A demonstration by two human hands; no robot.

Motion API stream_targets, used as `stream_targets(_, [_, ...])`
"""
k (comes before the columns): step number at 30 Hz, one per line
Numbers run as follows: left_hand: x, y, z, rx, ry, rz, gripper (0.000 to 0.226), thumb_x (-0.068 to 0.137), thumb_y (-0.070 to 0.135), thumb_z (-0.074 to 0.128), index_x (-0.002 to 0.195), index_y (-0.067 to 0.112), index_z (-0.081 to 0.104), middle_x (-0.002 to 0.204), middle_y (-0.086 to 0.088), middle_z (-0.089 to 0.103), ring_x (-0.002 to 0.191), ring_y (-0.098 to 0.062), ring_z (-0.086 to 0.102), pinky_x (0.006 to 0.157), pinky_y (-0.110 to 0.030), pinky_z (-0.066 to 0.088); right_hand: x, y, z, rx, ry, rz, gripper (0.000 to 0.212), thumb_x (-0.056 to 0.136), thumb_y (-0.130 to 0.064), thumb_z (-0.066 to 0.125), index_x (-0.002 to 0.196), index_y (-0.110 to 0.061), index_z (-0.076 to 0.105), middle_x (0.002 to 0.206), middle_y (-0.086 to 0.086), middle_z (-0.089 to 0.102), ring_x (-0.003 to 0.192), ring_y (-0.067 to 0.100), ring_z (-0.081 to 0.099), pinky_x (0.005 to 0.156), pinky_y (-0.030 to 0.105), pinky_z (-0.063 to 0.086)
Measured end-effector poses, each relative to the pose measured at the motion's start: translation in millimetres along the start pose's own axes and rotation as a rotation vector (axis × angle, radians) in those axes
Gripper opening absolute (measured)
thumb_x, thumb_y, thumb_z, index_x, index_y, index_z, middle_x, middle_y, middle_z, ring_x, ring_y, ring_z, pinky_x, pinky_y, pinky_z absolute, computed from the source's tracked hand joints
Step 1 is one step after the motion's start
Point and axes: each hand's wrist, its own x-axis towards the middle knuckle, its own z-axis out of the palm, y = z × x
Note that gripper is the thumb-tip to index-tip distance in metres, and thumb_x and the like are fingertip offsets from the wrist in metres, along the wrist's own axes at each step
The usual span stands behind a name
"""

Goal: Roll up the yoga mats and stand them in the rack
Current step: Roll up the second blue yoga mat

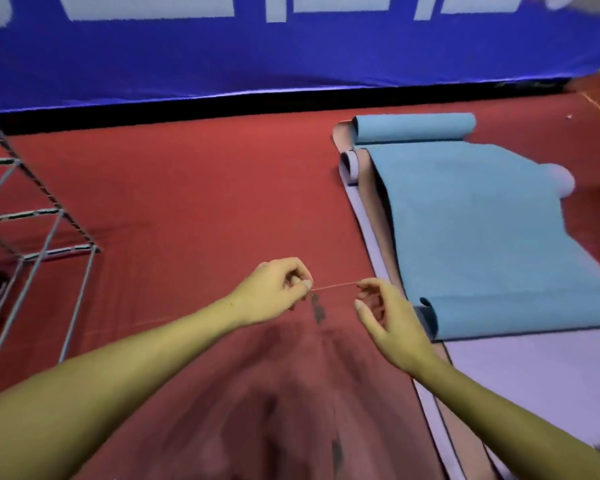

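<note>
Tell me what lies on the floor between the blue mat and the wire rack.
Nothing visible: only bare red floor separates the blue mat from the wire rack. Both hands hover above it, nearer the camera.

The blue mat (482, 237) looks matt and faintly grainy, like foam; the lilac mat (520, 382) beneath is smoother. The red floor covering (187, 188) is dull cloth, the rack (32, 237) thin grey metal wire.

The wire rack (32, 216) runs off the left edge, the purple mat (534, 382) off the lower right, and the white lettering on the banner (291, 57) is cropped at the top.
</note>
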Motion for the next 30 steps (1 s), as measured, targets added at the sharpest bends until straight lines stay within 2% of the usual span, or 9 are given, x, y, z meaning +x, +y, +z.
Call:
stream_targets(8, [160, 7, 118, -0.001, -0.133, -0.028, 0.011, 0.097, 0.016, 0.061, 0.089, 0.018, 0.068, 0.075, 0.005, 0.076, 0.063, -0.015, 0.072, 0.059, -0.027, 0.052, 24, 143, -41, -0.023, 0.213, 0.256, 0.034, 0.100, -0.033, 0.065, 0.132, -0.023, 0.056, 0.119, -0.008, 0.064, 0.097, 0.008, 0.064, 0.089, 0.036, 0.056])
stream_targets(12, [220, -10, 182, -0.032, -0.157, -0.079, 0.011, 0.096, 0.020, 0.061, 0.087, 0.018, 0.067, 0.073, 0.006, 0.077, 0.064, -0.015, 0.073, 0.069, -0.037, 0.059, 40, 194, -49, -0.230, 0.121, 0.277, 0.054, 0.096, -0.044, 0.062, 0.140, -0.014, 0.053, 0.136, 0.002, 0.060, 0.125, 0.021, 0.055, 0.101, 0.018, 0.038])
stream_targets(16, [267, -30, 233, -0.081, -0.159, -0.198, 0.012, 0.093, 0.019, 0.061, 0.084, 0.017, 0.068, 0.074, 0.005, 0.077, 0.061, -0.016, 0.071, 0.075, -0.042, 0.063, 54, 231, -48, -0.430, 0.033, 0.336, 0.078, 0.083, -0.062, 0.042, 0.147, -0.018, 0.049, 0.144, 0.003, 0.059, 0.136, 0.028, 0.051, 0.118, 0.053, 0.034])
stream_targets(18, [285, -35, 253, -0.121, -0.134, -0.252, 0.008, 0.092, 0.020, 0.065, 0.085, 0.018, 0.066, 0.079, 0.000, 0.078, 0.060, -0.018, 0.070, 0.078, -0.043, 0.063, 54, 244, -45, -0.510, -0.016, 0.435, 0.079, 0.080, -0.061, 0.050, 0.150, -0.024, 0.043, 0.147, 0.000, 0.057, 0.143, 0.028, 0.045, 0.122, 0.060, 0.024])
stream_targets(20, [301, -36, 269, -0.209, -0.090, -0.309, 0.011, 0.090, 0.022, 0.073, 0.094, 0.019, 0.063, 0.095, -0.006, 0.077, 0.083, -0.026, 0.075, 0.086, -0.045, 0.061, 48, 256, -43, -0.596, -0.049, 0.493, 0.081, 0.079, -0.062, 0.058, 0.151, -0.029, 0.040, 0.147, -0.004, 0.057, 0.145, 0.029, 0.041, 0.123, 0.063, 0.017])
stream_targets(22, [319, -35, 285, -0.313, -0.045, -0.339, 0.035, 0.084, 0.027, 0.080, 0.111, 0.016, 0.060, 0.107, -0.007, 0.073, 0.102, -0.030, 0.073, 0.093, -0.047, 0.059, 41, 262, -44, -0.649, -0.048, 0.505, 0.081, 0.078, -0.067, 0.056, 0.149, -0.031, 0.042, 0.140, -0.006, 0.063, 0.138, 0.028, 0.049, 0.122, 0.062, 0.016])
stream_targets(27, [375, -70, 343, -0.590, 0.024, -0.352, 0.084, 0.051, 0.048, 0.084, 0.123, 0.020, 0.049, 0.113, -0.001, 0.076, 0.099, -0.019, 0.076, 0.093, -0.045, 0.062, 27, 261, -43, -0.678, 0.021, 0.459, 0.066, 0.081, -0.065, 0.046, 0.137, -0.032, 0.055, 0.102, -0.013, 0.072, 0.112, 0.024, 0.061, 0.120, 0.059, 0.021])
stream_targets(29, [363, -40, 329, -0.654, 0.076, -0.395, 0.085, 0.060, 0.041, 0.091, 0.128, 0.011, 0.049, 0.110, 0.000, 0.074, 0.095, -0.015, 0.074, 0.094, -0.038, 0.060, 24, 261, -43, -0.678, 0.077, 0.418, 0.056, 0.082, -0.063, 0.048, 0.128, -0.034, 0.064, 0.092, -0.015, 0.070, 0.105, 0.022, 0.061, 0.118, 0.061, 0.024])
stream_targets(30, [361, -31, 325, -0.687, 0.106, -0.424, 0.070, 0.072, 0.032, 0.091, 0.125, 0.010, 0.051, 0.106, 0.000, 0.072, 0.091, -0.014, 0.071, 0.091, -0.033, 0.058, 22, 261, -44, -0.678, 0.105, 0.395, 0.051, 0.083, -0.061, 0.050, 0.122, -0.034, 0.068, 0.089, -0.015, 0.068, 0.101, 0.021, 0.062, 0.117, 0.063, 0.026])
